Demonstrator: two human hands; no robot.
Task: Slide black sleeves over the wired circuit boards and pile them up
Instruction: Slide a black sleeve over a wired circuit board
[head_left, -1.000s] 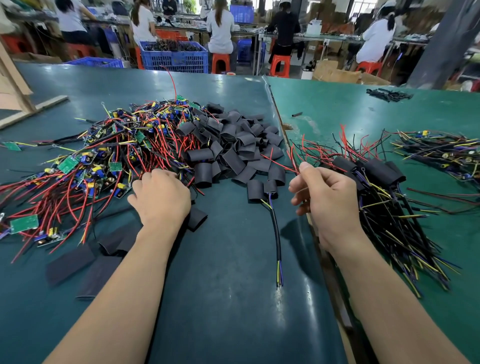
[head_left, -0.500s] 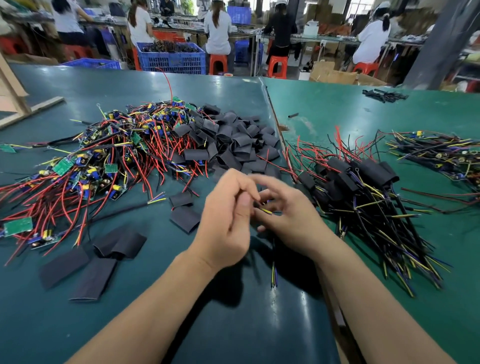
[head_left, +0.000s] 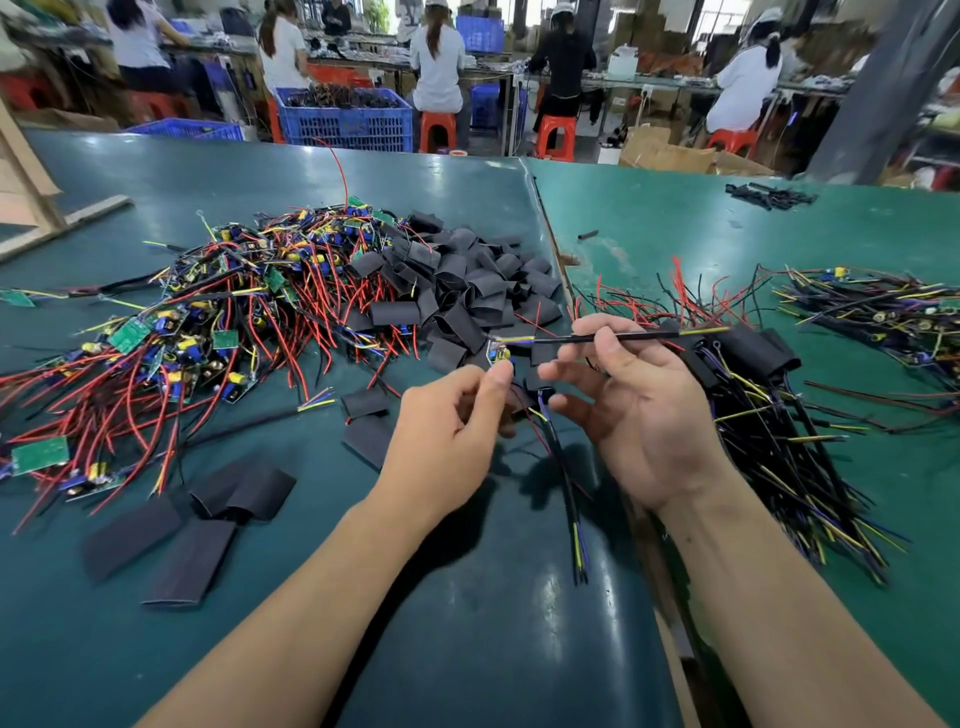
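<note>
A small circuit board with yellow components is held above the green table mat, pinched at its lower edge by the curled fingers of the left hand. Its thin black cable, ending in yellow and blue leads, runs rightward from the board and is pinched between the thumb and forefinger of the right hand, whose other fingers spread loosely. Behind the board lies a heap of matte black sleeves, flattened tubes. Left of the board sprawls a tangle of bare boards with glossy red wires. Right of it sits the pile of sleeved boards. Far behind, workers sit on orange stools beside a blue crate.
</note>
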